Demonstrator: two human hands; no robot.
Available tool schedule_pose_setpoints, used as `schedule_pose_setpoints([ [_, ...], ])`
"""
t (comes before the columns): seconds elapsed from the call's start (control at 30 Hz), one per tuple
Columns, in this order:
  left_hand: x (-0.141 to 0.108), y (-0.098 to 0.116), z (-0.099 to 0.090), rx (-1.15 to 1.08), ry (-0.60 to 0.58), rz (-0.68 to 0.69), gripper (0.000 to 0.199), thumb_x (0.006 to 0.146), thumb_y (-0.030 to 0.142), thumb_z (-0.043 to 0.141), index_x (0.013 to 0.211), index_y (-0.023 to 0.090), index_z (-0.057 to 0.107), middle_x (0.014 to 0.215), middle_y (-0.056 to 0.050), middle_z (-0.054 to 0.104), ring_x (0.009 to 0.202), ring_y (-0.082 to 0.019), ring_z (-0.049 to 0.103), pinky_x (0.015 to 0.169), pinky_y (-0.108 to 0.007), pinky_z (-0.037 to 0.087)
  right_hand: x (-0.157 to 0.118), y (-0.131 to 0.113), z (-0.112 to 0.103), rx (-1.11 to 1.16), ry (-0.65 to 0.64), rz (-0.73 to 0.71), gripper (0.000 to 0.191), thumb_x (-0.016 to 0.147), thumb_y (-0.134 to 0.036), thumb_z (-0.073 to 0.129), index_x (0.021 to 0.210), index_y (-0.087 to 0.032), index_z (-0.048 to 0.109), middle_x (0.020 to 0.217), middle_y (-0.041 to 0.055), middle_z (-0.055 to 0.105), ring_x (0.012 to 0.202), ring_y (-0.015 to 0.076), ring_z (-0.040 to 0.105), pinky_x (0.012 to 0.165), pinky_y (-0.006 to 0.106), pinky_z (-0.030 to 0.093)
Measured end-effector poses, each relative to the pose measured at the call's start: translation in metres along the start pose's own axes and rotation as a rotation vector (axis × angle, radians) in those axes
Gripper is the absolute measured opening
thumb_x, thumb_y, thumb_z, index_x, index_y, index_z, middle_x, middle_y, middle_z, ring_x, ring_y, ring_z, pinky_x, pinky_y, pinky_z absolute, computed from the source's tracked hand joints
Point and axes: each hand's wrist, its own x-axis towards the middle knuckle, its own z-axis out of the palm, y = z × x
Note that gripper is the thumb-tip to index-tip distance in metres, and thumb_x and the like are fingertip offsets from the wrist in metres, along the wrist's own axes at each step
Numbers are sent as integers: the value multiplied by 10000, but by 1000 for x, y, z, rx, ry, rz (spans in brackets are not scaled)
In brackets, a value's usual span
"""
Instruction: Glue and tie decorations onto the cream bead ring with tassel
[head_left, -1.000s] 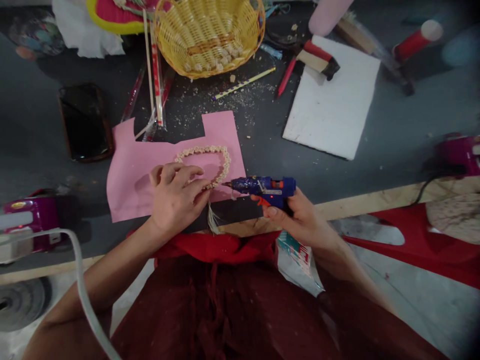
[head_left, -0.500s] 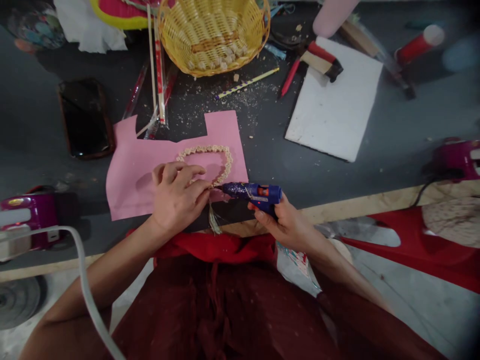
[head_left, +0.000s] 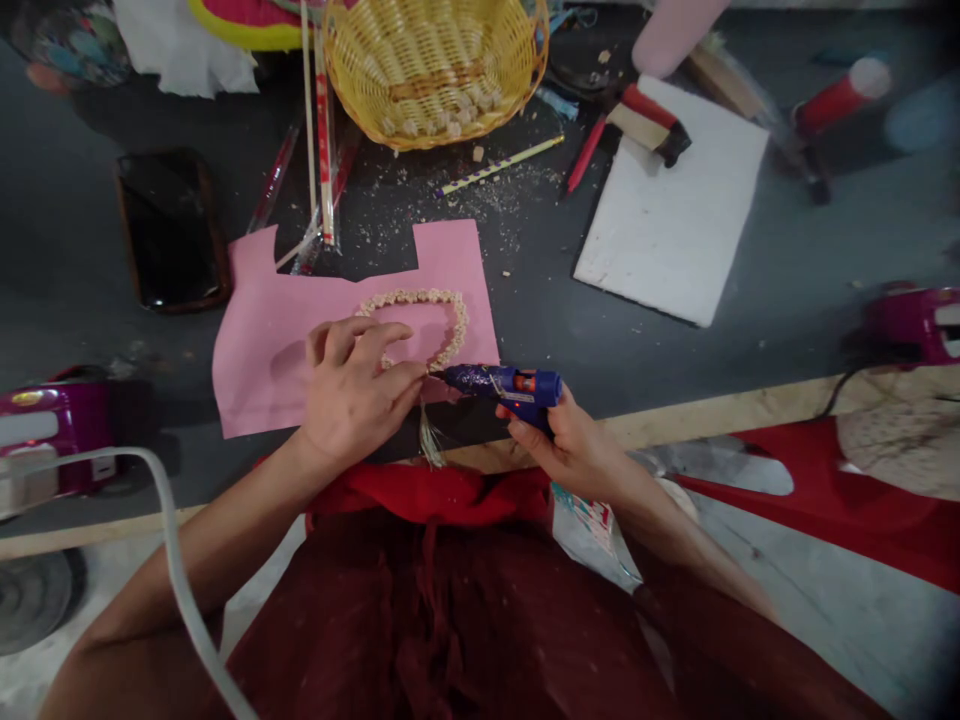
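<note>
1. Pinching the near edge of a pale beaded loop [head_left: 412, 297], the fingers [head_left: 403, 378] of the left hand [head_left: 349, 395] stand narrow; their exact contact is hidden beneath them.
2. Just right of those fingertips, the tip of a blue glue gun [head_left: 499, 383] meets, or nearly meets, the loop; which, I cannot tell. The right hand [head_left: 564, 432] wraps its fingers around the handle.
3. Close below the left fingers, a tuft of pale threads [head_left: 430, 440] hangs toward the person.
4. The loop lies just beyond the left fingers, on a pink sheet [head_left: 289, 350]. It looks light and bendable, its small pieces knobbly rather than slippery, and probably easy to knock loose. A gentle pinch on the strand suits it, clear of the nozzle, which is likely hot.
5. The glue gun looks light and rigid, best held by its handle.
6. Farther out on the tabletop [head_left: 525, 270], a phone [head_left: 171, 230] lies beyond and left of the left fingers, a yellow basket [head_left: 439, 60] well beyond them, and a white board [head_left: 675, 220] beyond and right of the right fingers.
</note>
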Motion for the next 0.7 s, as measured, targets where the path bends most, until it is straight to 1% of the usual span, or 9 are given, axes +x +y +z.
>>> schedule_pose_setpoints([
  [0.37,0,0,0,18,-30,-17,73,879,345,623,870,319,690,1249,18,645,1173,-308,470,934,-480,317,1,-1,1,-19,-1,20,292,977,-341,476,1225,-226,374,983,82,642,815,214,663,683,364,560],
  [0.53,-1,0,0,-7,-8,-5,76,892,338,606,866,321,676,1253,14,640,1174,-309,474,929,-485,319,2,-1,1,-18,1,29,278,976,-349,472,1200,-219,372,962,84,644,793,212,660,678,364,555],
  [0.7,-1,-1,0,7,-16,-11,60,887,338,612,872,326,668,1250,26,638,1183,-302,469,937,-485,322,1,0,2,-31,-1,33,280,976,-361,472,1196,-222,368,950,81,644,782,216,662,658,363,554],
])
